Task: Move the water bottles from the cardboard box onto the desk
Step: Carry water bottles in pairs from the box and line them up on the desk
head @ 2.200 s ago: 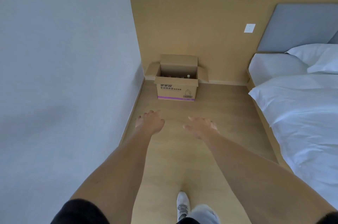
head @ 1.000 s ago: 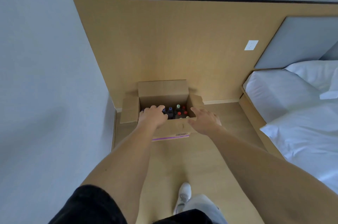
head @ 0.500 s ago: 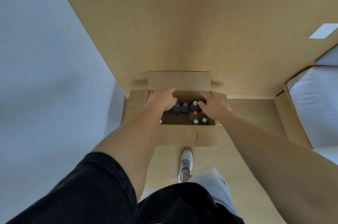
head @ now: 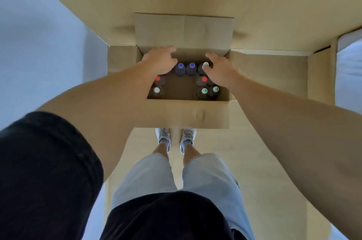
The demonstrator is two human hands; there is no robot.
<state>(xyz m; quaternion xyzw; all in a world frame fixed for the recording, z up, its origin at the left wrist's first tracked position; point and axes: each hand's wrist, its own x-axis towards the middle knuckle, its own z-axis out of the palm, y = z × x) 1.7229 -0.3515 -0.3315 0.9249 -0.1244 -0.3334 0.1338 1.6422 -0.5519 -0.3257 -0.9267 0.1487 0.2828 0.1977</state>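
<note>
An open cardboard box (head: 186, 114) stands on the floor against the wooden wall panel, seen from straight above. Several bottles stand upright inside: two with purple caps (head: 180, 66) at the back, red caps (head: 157, 78) at both sides, a white cap (head: 157, 89) front left, green caps (head: 204, 90) front right. My left hand (head: 160, 59) hovers over the back left corner, fingers loosely bent, hiding whatever is below. My right hand (head: 220, 70) is spread over the back right, thumb beside a green-capped bottle (head: 205, 64). No desk is in view.
The box's flaps (head: 184, 30) are folded outward on all sides. A grey wall (head: 39, 44) runs close on the left. A bed (head: 348, 71) with white bedding sits at the right. My feet (head: 176, 138) stand on the wooden floor just before the box.
I have walked up to the box and bent over it. Both hands have moved down from in front of me into the box opening, above the bottle caps.
</note>
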